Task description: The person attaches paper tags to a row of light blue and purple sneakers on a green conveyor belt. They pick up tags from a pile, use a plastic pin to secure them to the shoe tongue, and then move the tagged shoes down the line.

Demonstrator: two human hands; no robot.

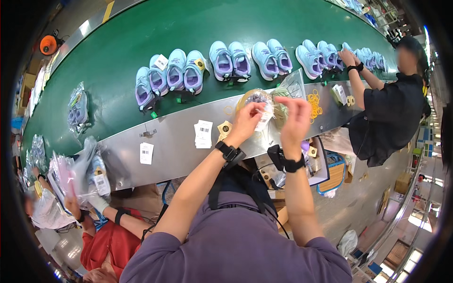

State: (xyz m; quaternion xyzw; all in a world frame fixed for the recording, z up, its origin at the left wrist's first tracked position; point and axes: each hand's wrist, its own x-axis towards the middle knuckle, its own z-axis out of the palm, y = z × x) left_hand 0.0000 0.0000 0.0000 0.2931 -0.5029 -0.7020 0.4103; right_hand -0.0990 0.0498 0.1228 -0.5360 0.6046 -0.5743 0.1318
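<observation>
A: What's in hand?

B: A crinkly clear plastic bag with a white label and something purple-grey inside [262, 104]. Held up in the air, in front of the grey metal counter edge [179, 141], between both hands.

A: Grips?

B: Left hand [246, 121]: fingers pinched shut on the bag's lower left side. Right hand [295, 120]: fingers raised at the bag's right edge, thumb and fingertips look closed on the plastic, but the contact is partly hidden, so not fully sure. Both wrists wear black bands.

A: Around it?

B: On the counter just below the left hand, a small stack of white printed tags [204, 134] and a tan card piece [224, 128]. Another white tag [146, 153] lies further left. A pile of yellow rubber bands [314, 104] sits right of the right hand.

A: Behind?

B: The green conveyor belt [155, 28] carries pairs of small shoes in a row: lilac sneakers [150, 84] at left, pale blue and purple sneakers [230, 60] in the middle, light blue sneakers [312, 58] toward the right. One bagged pair [78, 111] lies alone far left on the belt.

A: Other people?

B: A person in a dark shirt [387, 113] on the right, hand on shoes at the belt. A person in red [106, 240] lower left, holding clear bags [87, 172].
</observation>
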